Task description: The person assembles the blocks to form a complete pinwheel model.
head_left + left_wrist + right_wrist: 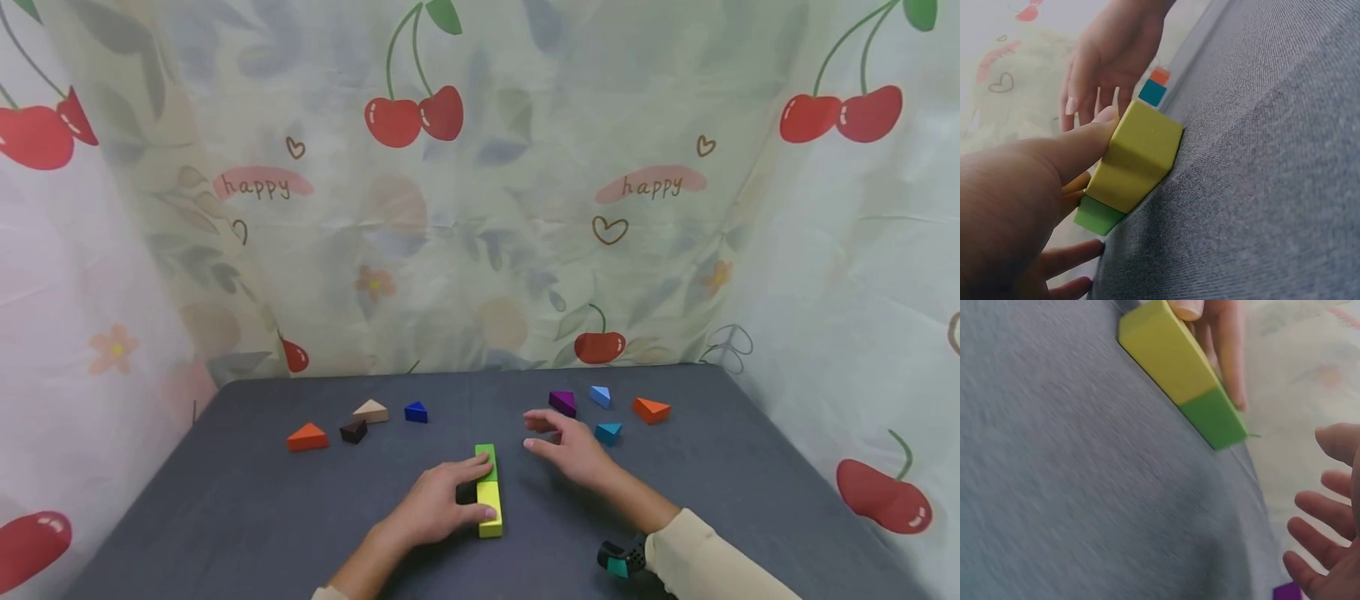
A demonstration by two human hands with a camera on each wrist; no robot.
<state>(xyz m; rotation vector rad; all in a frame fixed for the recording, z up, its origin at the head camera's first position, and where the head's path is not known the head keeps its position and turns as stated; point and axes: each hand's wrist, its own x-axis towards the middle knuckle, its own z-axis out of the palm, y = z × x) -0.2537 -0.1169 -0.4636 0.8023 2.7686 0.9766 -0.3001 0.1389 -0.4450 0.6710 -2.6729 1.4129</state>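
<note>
While straight left fingers (472,469) touch abutting yellow and green blocks (488,495), right fingers (1327,511) hover spread.

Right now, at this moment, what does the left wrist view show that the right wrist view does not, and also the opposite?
Only the left wrist view shows the teal block, the orange block close by it, and a brown heart outline on the printed backdrop.

Only the right wrist view shows the purple block, cut off at the bottom edge.

Both show the yellow block end to end with the green block, the left hand touching them, the right hand, the grey surface and the backdrop.
</note>
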